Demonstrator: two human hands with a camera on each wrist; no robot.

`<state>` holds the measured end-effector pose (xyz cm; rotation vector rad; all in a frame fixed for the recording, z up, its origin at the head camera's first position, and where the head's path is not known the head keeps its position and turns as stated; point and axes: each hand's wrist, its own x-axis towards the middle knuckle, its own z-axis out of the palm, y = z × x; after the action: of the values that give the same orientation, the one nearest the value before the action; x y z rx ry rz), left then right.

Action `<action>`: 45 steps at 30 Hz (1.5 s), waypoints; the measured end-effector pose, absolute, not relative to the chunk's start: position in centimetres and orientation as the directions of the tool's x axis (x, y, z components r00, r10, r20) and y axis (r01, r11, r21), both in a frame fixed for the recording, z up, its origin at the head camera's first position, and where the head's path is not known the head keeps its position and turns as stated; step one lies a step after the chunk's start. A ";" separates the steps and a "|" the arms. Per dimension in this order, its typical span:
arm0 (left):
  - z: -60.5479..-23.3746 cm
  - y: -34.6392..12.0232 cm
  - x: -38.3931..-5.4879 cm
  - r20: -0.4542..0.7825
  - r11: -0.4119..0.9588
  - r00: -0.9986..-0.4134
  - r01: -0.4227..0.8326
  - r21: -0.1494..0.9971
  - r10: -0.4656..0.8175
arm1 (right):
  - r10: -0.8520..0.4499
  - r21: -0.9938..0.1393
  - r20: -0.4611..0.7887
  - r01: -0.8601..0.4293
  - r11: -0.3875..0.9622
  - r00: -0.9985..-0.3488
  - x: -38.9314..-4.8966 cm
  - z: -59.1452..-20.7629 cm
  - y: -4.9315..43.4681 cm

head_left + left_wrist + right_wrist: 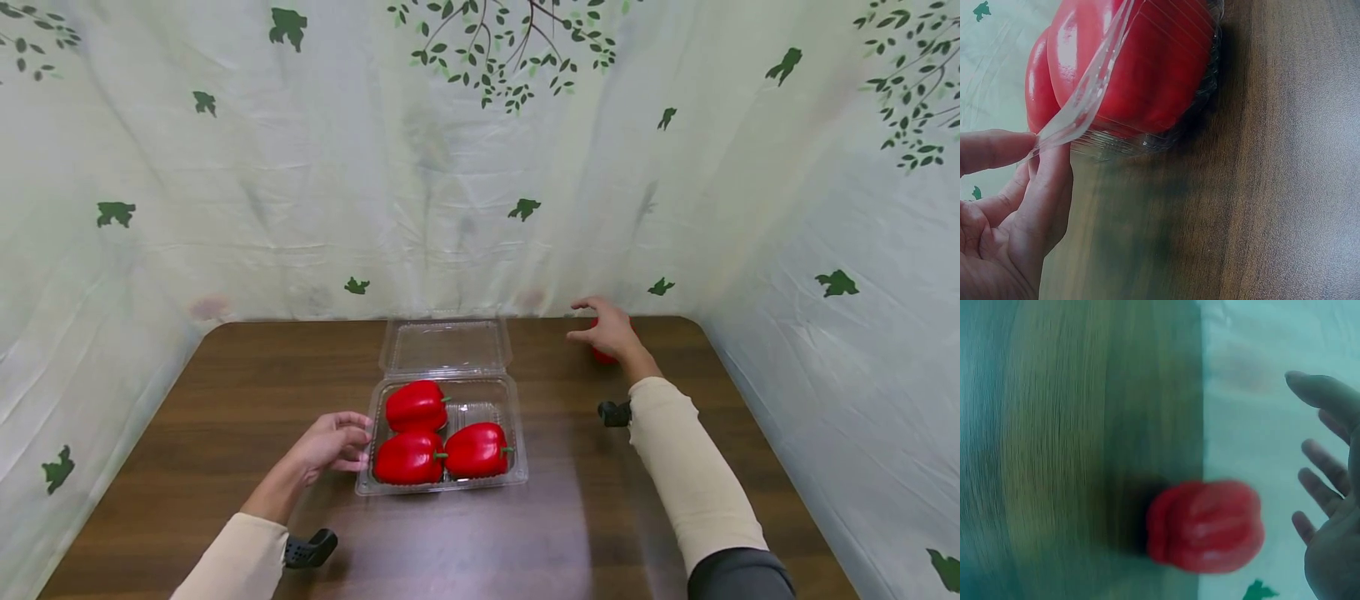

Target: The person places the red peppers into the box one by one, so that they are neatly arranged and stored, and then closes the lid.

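Hanging in folds, a pale leaf-printed sheet [450, 192] encloses a brown bench [187, 450] at its back and sides. On the bench stands a clear box [477, 411], its lid [448, 347] laid open toward the far edge. The left hand [333, 443] pinches the box's left rim between thumb and fingers; the right hand [609, 331] holds its fingers spread. Three red peppers [408, 458] sit inside the box; a fourth pepper [1207, 526] lies near the bench's far edge, close to the right hand but apart.
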<state>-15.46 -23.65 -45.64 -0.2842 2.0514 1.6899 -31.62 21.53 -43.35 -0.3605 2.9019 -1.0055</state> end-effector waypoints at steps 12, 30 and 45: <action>-45.3 -23.7 -15.5 -0.473 0.230 -0.871 -0.436 0.870 0.137 | -0.208 -0.516 -0.099 -0.128 0.847 -0.973 -32.3 -44.6 24.8; -45.7 -23.7 -15.5 -0.478 0.220 -0.867 -0.443 0.869 0.141 | -0.176 -0.451 -0.139 -0.096 0.887 -0.975 -31.2 -45.1 26.9; -45.6 -23.8 -15.4 -0.482 0.222 -0.865 -0.447 0.867 0.139 | -0.186 -0.560 -0.151 -0.071 0.826 -0.971 -30.5 -46.2 28.3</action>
<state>-15.42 -23.79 -45.64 -0.2829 2.0392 1.6854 -30.54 28.30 -46.20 -0.2000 2.8086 -0.8499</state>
